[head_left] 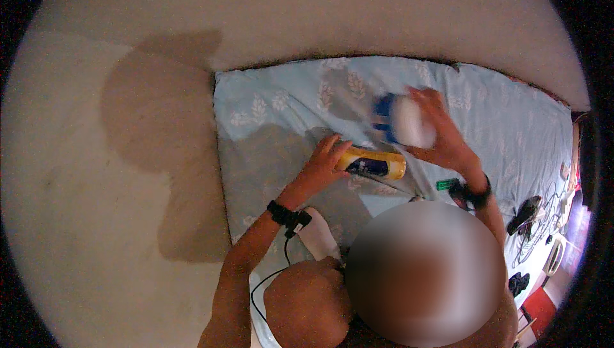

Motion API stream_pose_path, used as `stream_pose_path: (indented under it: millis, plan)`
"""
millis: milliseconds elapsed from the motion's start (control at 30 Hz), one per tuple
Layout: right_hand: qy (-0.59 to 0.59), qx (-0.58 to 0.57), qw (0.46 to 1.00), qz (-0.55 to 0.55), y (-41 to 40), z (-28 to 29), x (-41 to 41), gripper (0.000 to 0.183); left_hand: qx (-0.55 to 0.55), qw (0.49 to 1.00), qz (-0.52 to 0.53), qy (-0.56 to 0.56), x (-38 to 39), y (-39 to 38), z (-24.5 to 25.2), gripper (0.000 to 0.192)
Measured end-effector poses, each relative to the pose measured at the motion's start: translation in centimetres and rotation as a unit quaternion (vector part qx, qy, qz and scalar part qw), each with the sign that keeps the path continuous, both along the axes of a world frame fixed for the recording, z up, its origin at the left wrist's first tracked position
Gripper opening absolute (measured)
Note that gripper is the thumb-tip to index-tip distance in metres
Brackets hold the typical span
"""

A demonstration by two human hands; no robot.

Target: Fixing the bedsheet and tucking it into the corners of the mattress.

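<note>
My left hand (pixel 331 157) grips one end of a yellow bottle (pixel 395 166) with a dark label that bears writing. The bottle lies on its side, low over the bed sheet. Farther out and to the right, my right hand (pixel 439 130) holds a white tub (pixel 407 120) with a blue lid (pixel 384 118). The tub is tipped so that its lid faces left, and both it and the fingers are blurred. A small gap separates the two containers. Beneath them spreads a pale blue bed sheet (pixel 268 166) with white leaf prints.
Near my right wrist is a small green object (pixel 447 184). A pale elongated thing (pixel 319 234) lies inside my left forearm. Cables (pixel 537 237) and a black object (pixel 525 214) clutter the right side. Walls (pixel 336 12) border the bed. A blurred patch hides the bottom middle.
</note>
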State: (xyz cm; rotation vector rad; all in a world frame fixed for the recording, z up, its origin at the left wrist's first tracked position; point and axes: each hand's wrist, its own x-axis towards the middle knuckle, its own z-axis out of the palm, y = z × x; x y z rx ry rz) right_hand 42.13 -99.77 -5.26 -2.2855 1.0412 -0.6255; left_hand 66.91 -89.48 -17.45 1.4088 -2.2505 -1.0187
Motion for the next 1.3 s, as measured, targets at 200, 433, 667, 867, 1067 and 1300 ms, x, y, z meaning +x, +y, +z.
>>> stream_pose_path:
  millis: [200, 433, 667, 867, 1067, 1300]
  plan:
    - [-0.019, -0.099, 0.991, 0.091, -7.8, -5.1, 23.1, 0.072, -0.111, 0.993, 0.021, -0.018, 3.5, -0.5, 1.1, 0.064]
    - [-0.113, -0.137, 0.984, 0.019, -4.7, -8.9, 25.6, 0.031, -0.322, 0.903, 0.148, -0.245, 22.4, -1.1, -5.1, 0.054]
    - [0.042, -0.056, 0.969, -0.238, 9.4, -10.5, -11.9, 0.035, -0.186, 0.98, 0.013, -0.068, 8.7, -7.3, 0.4, 0.046]
    - [0.24, 0.095, 0.929, -0.264, 19.9, -8.8, -19.8, 0.05, -0.28, 0.944, 0.056, -0.166, 8.3, -14.4, 2.3, 0.042]
    - [0.267, 0.074, 0.938, -0.207, 18.5, -14.4, -19.3, 0.023, -0.078, 0.958, -0.264, -0.084, -2.5, -5.4, 2.1, 0.058]
    - [0.126, 0.105, 0.924, -0.344, 10.7, -14.0, -21.2, 0.036, -0.129, 0.975, -0.171, -0.054, -3.5, -8.4, -0.1, 0.043]
